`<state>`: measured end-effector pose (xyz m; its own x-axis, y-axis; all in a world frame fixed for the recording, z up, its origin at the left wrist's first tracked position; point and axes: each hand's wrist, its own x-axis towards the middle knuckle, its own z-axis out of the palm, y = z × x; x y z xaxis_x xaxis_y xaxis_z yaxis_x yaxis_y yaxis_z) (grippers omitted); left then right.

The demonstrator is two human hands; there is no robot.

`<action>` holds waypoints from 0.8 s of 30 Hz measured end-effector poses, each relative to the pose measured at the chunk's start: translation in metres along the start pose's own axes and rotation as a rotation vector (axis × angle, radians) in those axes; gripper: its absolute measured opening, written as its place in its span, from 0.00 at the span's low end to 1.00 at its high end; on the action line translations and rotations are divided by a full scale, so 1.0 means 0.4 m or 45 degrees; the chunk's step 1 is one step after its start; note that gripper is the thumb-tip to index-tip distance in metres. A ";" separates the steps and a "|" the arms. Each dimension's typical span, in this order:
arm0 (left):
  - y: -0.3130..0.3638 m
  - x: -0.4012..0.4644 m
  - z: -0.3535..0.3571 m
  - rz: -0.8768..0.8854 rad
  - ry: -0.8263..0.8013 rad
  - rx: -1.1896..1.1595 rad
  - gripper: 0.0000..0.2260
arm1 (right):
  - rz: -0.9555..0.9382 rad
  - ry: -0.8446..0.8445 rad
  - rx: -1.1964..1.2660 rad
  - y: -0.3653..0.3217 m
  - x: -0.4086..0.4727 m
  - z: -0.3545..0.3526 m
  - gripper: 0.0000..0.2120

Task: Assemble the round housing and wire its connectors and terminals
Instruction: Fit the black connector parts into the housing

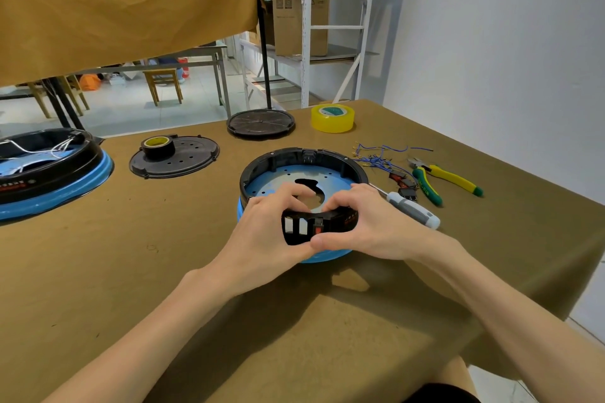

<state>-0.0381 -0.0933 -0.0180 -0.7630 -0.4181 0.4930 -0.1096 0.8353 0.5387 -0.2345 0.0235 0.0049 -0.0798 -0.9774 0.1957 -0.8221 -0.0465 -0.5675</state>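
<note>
Black housing (302, 173) sits mid-table; left hand (265, 232) and right hand (366, 226) grip its near wall, likely seating a red switch (318, 226). Next probably needs the far-right wires (376, 157).

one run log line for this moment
stage: housing assembly | left hand: grips round housing near rim | right hand: grips same rim | screwdriver, blue wires: untouched

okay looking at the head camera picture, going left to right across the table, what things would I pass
Second blue-rimmed housing → perforated black cover carrying a black tape roll → round housing gripped by the left hand and the right hand → grey-handled screwdriver → green-and-yellow pliers.
</note>
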 end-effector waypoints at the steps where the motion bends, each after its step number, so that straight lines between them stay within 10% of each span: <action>1: 0.002 0.004 -0.004 0.016 -0.028 0.023 0.22 | 0.006 -0.013 0.003 -0.003 0.000 -0.004 0.18; 24: -0.016 0.032 -0.044 -0.056 -0.154 -0.162 0.07 | 0.067 -0.304 0.190 -0.023 0.027 -0.056 0.10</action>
<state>-0.0360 -0.1102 -0.0030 -0.8312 -0.4008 0.3853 -0.0689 0.7619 0.6440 -0.2402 0.0182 0.0303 0.0296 -0.9993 -0.0213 -0.7270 -0.0069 -0.6866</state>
